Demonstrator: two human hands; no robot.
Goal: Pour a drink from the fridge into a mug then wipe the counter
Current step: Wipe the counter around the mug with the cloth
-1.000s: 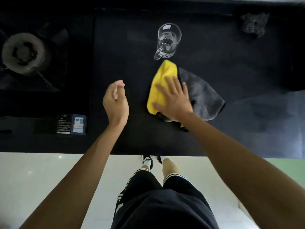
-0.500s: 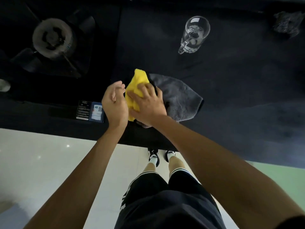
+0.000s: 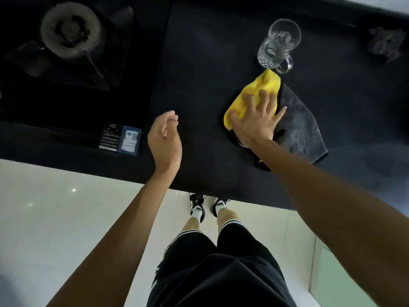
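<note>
Since my shoes (image 3: 197,207) are planted just under the front edge of the dark counter (image 3: 199,74), I judge the wiping is the step in hand, and the way to do it well is to lean in from here. I should put weight through a flat palm and drag the cloth in overlapping passes, not dab with it.

My left hand (image 3: 164,138) is nearest, hanging over the counter close to its edge, thumb up and fingers loosely curled around nothing. It could usefully go forward to steady or lift whatever stands in the cloth's path.

Farther out, my right arm stretches forward and across. My right hand (image 3: 256,120) lies palm down with its fingers fanned wide, pressing the yellow-and-grey cloth (image 3: 297,122) against the counter. The yellow fold is bunched under my fingertips and the grey half trails off to the right, so spreading it flatter would cover more surface.

Beyond my fingertips the glass mug (image 3: 278,44) stands upright, its handle just beside the cloth's far yellow tip. I cannot tell whether they touch, nor how much drink is in it. I would stop each push short of it to avoid knocking it.

Off to the left is a hob burner (image 3: 68,29), and a crumpled dark thing (image 3: 385,44) lies far right.
</note>
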